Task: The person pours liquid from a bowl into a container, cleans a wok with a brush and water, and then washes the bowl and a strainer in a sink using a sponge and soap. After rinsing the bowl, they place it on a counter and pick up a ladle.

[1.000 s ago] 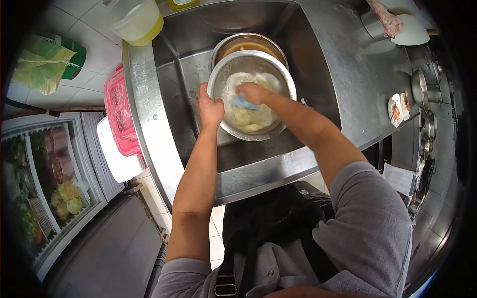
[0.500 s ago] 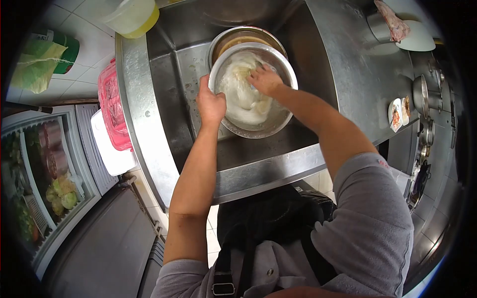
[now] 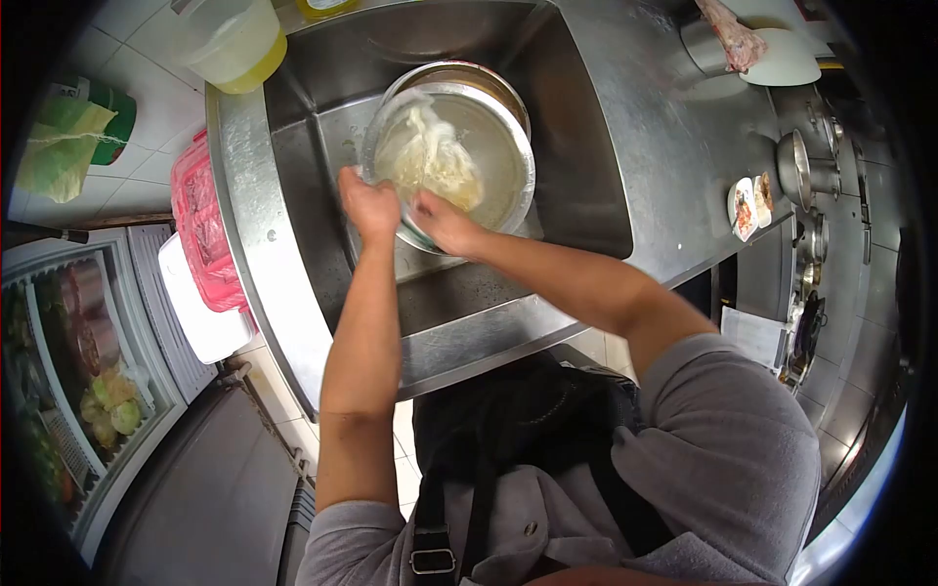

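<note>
- Partly, the right hand (image 3: 447, 225) is blurred; its fingers are curled down at the near side of the front bowl (image 3: 503, 156), and I cannot tell if they pinch something
- The left hand (image 3: 371, 207) is closed on the rim of this bowl, at its left side; some of its fingers are hidden from view
- The back bowl (image 3: 469, 74) is mostly covered by the front one, and whether the two bowls touch cannot be seen
- The plastic tub (image 3: 210, 49), with yellow liquid at its bottom, is cut off by the upper edge
- The front bowl is inside the sink (image 3: 581, 176), with its opening turned upward to the camera; being round, it has no long axis
- In it lies a pale, soft mass (image 3: 430, 156), whose long axis goes slantwise, from the far left to the near right; its narrower end points away from the person, and what it is made of is hard to make out
- Counted: two hands, two metal bowls, one pale mass, one sink, one tub, and two small white dishes (image 3: 746, 230) side by side on the counter (image 3: 674, 146) at right
</note>
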Available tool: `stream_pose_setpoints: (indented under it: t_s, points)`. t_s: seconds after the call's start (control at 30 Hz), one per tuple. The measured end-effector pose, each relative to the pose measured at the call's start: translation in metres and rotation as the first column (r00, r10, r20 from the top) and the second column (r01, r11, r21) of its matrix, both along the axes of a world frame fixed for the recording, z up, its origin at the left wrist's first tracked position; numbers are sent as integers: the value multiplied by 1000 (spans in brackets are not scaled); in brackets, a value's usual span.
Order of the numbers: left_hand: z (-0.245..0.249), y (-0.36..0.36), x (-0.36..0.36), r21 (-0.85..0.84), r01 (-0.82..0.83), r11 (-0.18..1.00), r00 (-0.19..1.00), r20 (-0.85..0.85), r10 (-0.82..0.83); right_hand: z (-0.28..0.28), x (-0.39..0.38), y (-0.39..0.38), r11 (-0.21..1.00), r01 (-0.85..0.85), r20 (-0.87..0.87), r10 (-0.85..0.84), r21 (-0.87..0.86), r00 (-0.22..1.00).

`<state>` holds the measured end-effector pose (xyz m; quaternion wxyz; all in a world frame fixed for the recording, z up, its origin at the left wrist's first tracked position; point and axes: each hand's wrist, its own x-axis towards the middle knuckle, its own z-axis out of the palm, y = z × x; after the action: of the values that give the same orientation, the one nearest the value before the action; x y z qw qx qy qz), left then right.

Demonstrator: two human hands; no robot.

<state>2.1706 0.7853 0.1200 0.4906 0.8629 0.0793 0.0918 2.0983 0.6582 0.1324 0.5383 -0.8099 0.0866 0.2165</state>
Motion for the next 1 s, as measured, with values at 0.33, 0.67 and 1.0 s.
stream_pose_setpoints:
  t_s: [0.33,0.67,1.0]
  points:
    - [43,-17,3,-19,242,970,970,-11,-242,-51,49,-121,58,-328,-152,801,-943,579]
    - [24,-23,9,-74,-87,993,993,77,92,-23,31,-1,990,-108,244,83,89,966]
    - [40,-6,51,2,197,980,976,-96,-196,11,24,-53,730,-413,173,579,-544,797]
